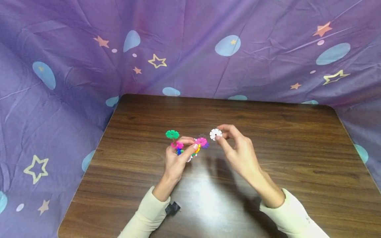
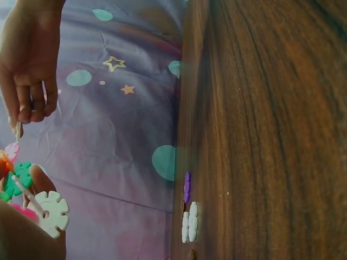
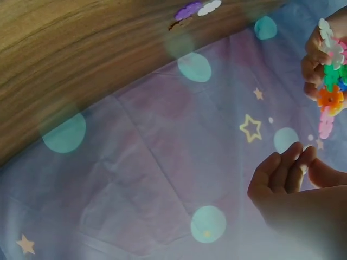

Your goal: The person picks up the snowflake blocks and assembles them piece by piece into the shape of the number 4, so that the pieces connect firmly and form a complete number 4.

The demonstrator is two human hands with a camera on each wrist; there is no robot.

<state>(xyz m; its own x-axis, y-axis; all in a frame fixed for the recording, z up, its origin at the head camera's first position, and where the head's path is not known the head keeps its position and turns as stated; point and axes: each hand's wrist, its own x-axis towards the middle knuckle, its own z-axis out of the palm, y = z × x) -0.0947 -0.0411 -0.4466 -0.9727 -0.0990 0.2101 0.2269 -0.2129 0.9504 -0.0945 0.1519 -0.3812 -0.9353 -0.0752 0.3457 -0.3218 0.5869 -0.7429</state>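
White disc (image 1: pixel 213 133) near the joined-disc cluster (image 1: pixel 201 141)!

Right hand (image 1: pixel 240 152) pinches it, fingers clamped on its edge; left hand (image 1: pixel 175 163) has fingers and thumb clamped on the cluster, green disc (image 1: pixel 169 134) out at one end, both pieces aloft over the wooden tabletop (image 1: pixel 282 138)

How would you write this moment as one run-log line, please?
left hand: holds joined discs | right hand: pinches white disc | white disc: apart from joined discs | table: beneath both hands
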